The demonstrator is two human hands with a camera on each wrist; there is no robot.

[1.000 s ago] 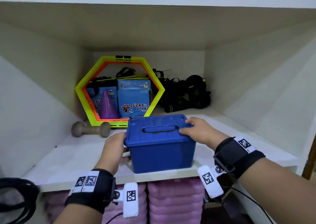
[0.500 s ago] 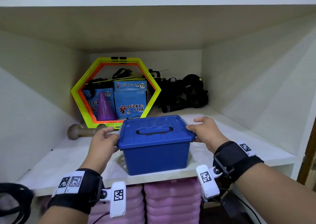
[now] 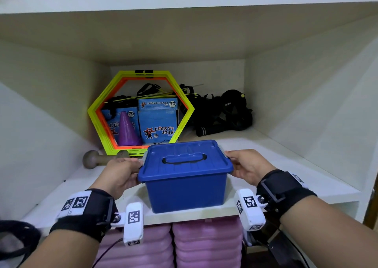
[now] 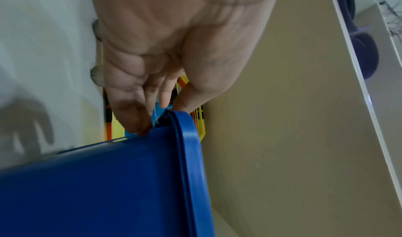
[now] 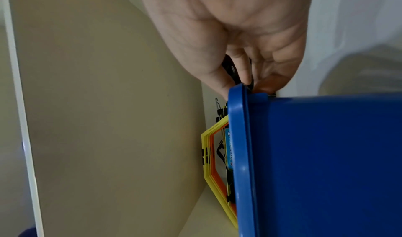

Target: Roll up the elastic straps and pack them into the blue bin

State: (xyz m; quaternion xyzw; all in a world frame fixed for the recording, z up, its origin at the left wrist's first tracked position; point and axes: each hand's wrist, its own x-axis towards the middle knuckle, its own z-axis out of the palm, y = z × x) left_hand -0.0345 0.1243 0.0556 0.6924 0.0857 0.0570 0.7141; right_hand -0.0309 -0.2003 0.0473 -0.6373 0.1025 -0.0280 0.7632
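A blue bin [image 3: 184,188] with its lid [image 3: 186,161] on stands at the front edge of the white shelf [image 3: 286,165]. My left hand [image 3: 120,171] grips the lid's left edge at the grey latch. In the left wrist view its thumb and fingers [image 4: 132,118] pinch the rim of the bin [image 4: 108,189]. My right hand [image 3: 247,165] grips the right edge the same way, its fingertips [image 5: 267,84] at the latch of the bin [image 5: 326,163]. A tangle of black straps [image 3: 221,114] lies at the back right.
A yellow and orange hexagon ring [image 3: 184,120] leans at the back with blue boxes [image 3: 157,128] and a purple cone [image 3: 127,130] behind it. A dumbbell [image 3: 92,159] lies at left. Pink mats [image 3: 204,245] are stacked below. A black cord [image 3: 16,239] hangs at lower left.
My right hand has slid off the lid's top corner to its right edge, and my left hand has moved up to the left latch. The bin has stayed at the shelf's front edge.
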